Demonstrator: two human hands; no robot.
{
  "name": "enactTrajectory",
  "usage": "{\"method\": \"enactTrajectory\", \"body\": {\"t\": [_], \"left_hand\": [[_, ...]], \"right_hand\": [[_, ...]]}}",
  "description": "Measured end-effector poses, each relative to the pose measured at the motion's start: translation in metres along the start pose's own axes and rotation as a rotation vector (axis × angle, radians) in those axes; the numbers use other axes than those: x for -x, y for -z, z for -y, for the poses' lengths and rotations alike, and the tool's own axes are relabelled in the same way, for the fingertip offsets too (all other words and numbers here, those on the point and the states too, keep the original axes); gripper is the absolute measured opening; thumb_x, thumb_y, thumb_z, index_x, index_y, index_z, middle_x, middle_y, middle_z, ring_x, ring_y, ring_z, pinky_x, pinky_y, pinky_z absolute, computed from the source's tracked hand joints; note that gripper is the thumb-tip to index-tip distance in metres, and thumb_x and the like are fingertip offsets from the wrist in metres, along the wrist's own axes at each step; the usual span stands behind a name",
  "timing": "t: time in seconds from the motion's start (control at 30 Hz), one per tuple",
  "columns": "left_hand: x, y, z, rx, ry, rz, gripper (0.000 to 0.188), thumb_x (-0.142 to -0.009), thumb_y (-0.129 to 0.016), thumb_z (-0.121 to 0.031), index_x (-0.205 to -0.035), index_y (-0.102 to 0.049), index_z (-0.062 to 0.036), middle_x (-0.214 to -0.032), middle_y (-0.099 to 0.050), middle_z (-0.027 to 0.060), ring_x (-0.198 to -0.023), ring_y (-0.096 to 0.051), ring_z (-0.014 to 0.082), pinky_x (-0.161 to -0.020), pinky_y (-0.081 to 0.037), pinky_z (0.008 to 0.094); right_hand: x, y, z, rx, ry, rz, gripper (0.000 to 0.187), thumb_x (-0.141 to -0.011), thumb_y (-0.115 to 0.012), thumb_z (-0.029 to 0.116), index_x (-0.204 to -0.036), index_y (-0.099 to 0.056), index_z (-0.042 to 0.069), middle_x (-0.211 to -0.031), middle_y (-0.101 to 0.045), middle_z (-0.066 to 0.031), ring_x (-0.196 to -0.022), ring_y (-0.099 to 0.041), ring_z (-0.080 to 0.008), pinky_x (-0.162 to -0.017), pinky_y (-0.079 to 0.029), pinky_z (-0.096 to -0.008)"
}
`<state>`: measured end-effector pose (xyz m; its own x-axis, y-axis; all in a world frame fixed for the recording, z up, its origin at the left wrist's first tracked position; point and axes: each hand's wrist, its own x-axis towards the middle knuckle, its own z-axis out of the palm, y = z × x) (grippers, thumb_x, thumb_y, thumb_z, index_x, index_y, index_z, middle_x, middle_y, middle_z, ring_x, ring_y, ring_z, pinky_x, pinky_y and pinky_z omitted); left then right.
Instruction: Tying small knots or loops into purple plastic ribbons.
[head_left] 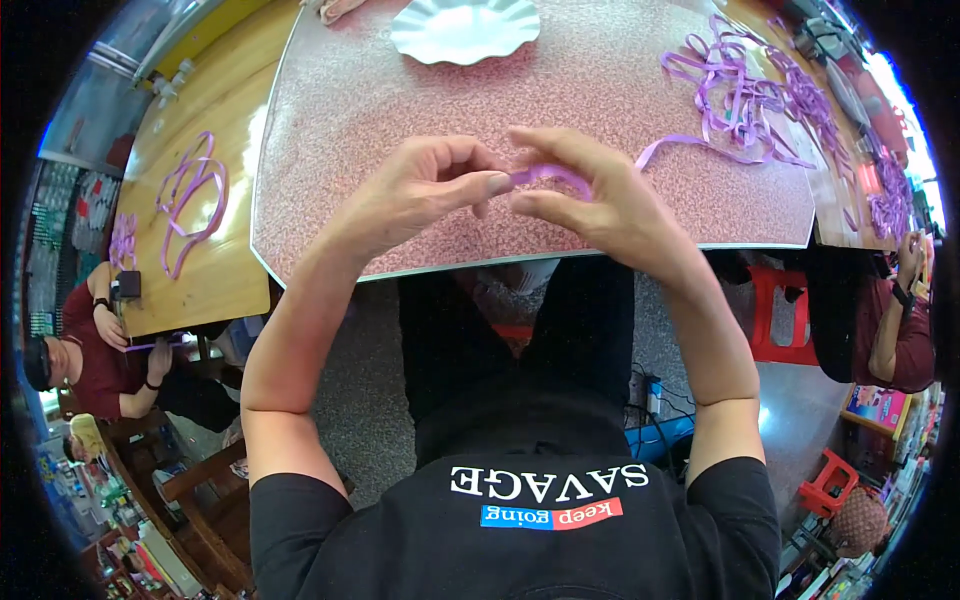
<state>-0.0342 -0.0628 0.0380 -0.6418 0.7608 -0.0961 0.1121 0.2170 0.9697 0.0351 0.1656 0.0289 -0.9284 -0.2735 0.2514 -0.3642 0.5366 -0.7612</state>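
Currently, purple ribbon (549, 171) pinched in left hand (420, 190), arching into right hand (617, 200).

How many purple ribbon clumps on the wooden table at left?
2: a loose looped clump nearer the pink tabletop, and a smaller-looking clump at the wooden table's far-left side. More could be hidden past the picture's rim.

Arching as a flat purple ribbon (550, 171) above the near half of the pink tabletop (345, 130). Lying in tangled purple loops (737, 105) on the tabletop's right side, trailing one loose strand (688, 139) toward its middle.
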Motion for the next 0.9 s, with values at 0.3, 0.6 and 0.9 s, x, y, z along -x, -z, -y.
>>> {"method": "enactTrajectory", "body": {"t": [0.3,0.6,0.9], "left_hand": [[-0.007,0.005,0.012,0.105,-0.085,-0.169,0.052,-0.101,-0.046,-0.047,-0.089,-0.065,0.0011,-0.074,-0.063,0.0041,-0.069,-0.060,0.0109,-0.068,-0.049,0.0266],[-0.013,-0.017,0.011,0.198,0.013,0.035,0.053,-0.101,-0.045,-0.049,-0.076,-0.058,-0.0037,-0.068,-0.054,0.0012,-0.066,-0.054,0.0084,-0.059,-0.045,0.0257],[-0.013,-0.032,0.016,0.432,-0.089,-0.119,0.024,-0.104,-0.047,-0.027,-0.100,-0.056,-0.0047,-0.087,-0.055,0.0021,-0.086,-0.056,0.0117,-0.083,-0.048,0.0275]], "right_hand": [[-0.001,-0.014,0.010,-0.143,-0.053,-0.177,0.012,-0.089,-0.070,0.009,-0.098,-0.071,0.002,-0.081,-0.059,0.0004,-0.071,-0.051,-0.0057,-0.059,-0.039,-0.0208],[0.001,-0.014,0.008,-0.095,0.045,-0.283,0.014,-0.083,-0.075,0.009,-0.096,-0.074,0.004,-0.073,-0.052,0.0033,-0.062,-0.040,-0.0039,-0.052,-0.030,-0.0213],[0.004,-0.013,0.009,-0.071,0.064,-0.354,0.014,-0.085,-0.073,0.007,-0.098,-0.074,0.004,-0.072,-0.051,0.0044,-0.063,-0.041,-0.0034,-0.052,-0.030,-0.0208]]}}
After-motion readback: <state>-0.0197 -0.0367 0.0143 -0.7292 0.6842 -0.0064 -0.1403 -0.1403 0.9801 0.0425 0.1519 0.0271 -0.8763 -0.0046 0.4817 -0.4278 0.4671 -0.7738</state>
